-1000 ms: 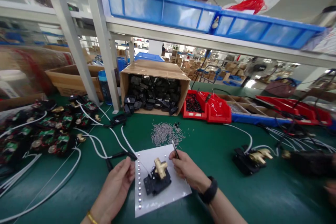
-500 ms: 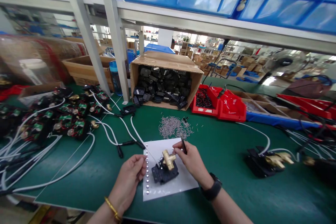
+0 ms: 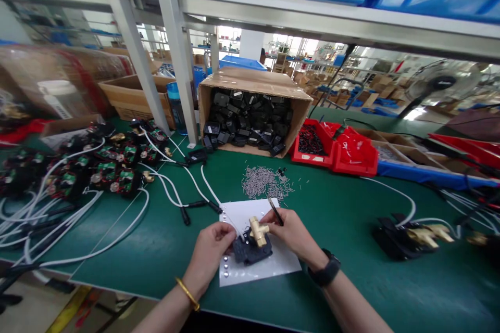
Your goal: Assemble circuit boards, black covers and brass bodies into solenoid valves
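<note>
A black valve housing (image 3: pixel 253 253) with a brass tee fitting (image 3: pixel 258 232) on top lies on a white sheet (image 3: pixel 250 274) with a row of shiny round dots along its left edge. A white cable runs from the housing toward the upper left. At the housing's left edge, my left hand (image 3: pixel 213 250) is closed in a pinch; what its fingertips hold, if anything, is hidden. Beside the brass fitting, my right hand (image 3: pixel 289 231) grips a slim black pen-like tool (image 3: pixel 275 212) that points up and away. Its thumb and fingertips are close to the fitting.
Small metal pins (image 3: pixel 263 182) are heaped beyond the sheet. Behind them stands a cardboard box (image 3: pixel 253 79) of black housings. Red bins (image 3: pixel 353 153) sit to its right. Wired assemblies (image 3: pixel 113 174) crowd the left; another black-and-brass unit (image 3: pixel 406 239) lies right. A shelf post (image 3: pixel 177 52) rises behind.
My left hand has moved right and up, from the sheet's left edge to the housing. The right hand stays by the brass fitting with the tool. The whole view has shifted slightly.
</note>
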Motion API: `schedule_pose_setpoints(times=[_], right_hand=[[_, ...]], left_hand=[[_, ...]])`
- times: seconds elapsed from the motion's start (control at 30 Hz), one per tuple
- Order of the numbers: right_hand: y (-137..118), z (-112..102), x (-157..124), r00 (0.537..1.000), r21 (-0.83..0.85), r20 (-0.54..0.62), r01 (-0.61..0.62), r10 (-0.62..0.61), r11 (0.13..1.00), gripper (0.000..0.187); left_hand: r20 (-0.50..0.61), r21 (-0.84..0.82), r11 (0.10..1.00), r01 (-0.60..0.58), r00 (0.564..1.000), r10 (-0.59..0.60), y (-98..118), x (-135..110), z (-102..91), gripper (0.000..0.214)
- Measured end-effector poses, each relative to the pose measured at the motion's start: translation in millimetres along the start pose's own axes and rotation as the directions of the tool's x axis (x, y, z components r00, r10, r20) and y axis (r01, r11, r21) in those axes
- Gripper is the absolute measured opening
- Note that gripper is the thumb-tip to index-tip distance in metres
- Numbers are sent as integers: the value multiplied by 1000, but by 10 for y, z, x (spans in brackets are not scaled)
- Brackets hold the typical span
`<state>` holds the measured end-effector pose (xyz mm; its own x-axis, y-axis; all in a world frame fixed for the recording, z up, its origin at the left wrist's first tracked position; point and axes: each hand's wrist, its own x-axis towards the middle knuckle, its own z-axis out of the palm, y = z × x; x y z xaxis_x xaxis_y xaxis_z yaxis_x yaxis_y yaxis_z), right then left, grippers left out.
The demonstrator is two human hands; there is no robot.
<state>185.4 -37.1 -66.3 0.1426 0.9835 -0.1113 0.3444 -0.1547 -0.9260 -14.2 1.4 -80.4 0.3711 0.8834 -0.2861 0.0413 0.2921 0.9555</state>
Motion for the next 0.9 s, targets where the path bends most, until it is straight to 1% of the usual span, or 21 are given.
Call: schedule_pose_setpoints(times=[0.13, 0.27, 0.33, 0.4, 0.47, 0.53, 0.6, 0.67, 0.73, 0.83, 0.9], right_hand=[[-55, -30, -128, 999, -120, 11, 40, -39, 992, 10], [-16, 11, -279, 993, -226, -2, 116, -120, 967, 18], [33, 36, -344, 987, -250, -3, 154, -160, 956, 21], [59, 42, -397, 983, -257, 4, 179, -184, 950, 26], [39, 23, -449, 982, -244, 54, 191, -184, 951, 28], [-16, -11, -512, 979, -202, 139, 175, -149, 964, 28], [-62, -41, -594, 972, -147, 213, 127, -94, 981, 28], [-58, -46, -686, 975, -118, 220, 55, -28, 991, 35], [-1, -21, -773, 987, -129, 158, 5, 16, 992, 41], [113, 40, -860, 1000, -173, 11, 4, -3, 985, 33], [153, 77, -881, 998, -207, -40, 34, -43, 978, 26]], left_hand=[[72, 168, 984, -61, 996, 49, -24, 31, 10, 17], [169, 296, 933, -205, 973, 160, 35, 7, 5, 7], [233, 340, 893, -297, 946, 226, 69, -21, -20, 9], [312, 371, 844, -388, 908, 280, 81, -48, -56, 14], [386, 393, 797, -460, 869, 311, 68, -67, -91, 19], [426, 412, 765, -495, 847, 319, 45, -77, -111, 23], [423, 431, 758, -489, 852, 309, 30, -83, -109, 23], [391, 441, 777, -450, 875, 285, 32, -87, -89, 19], [356, 437, 809, -392, 902, 245, 46, -88, -64, 15], [335, 423, 848, -319, 925, 180, 59, -82, -39, 13], [340, 414, 862, -292, 928, 151, 58, -78, -34, 14]])
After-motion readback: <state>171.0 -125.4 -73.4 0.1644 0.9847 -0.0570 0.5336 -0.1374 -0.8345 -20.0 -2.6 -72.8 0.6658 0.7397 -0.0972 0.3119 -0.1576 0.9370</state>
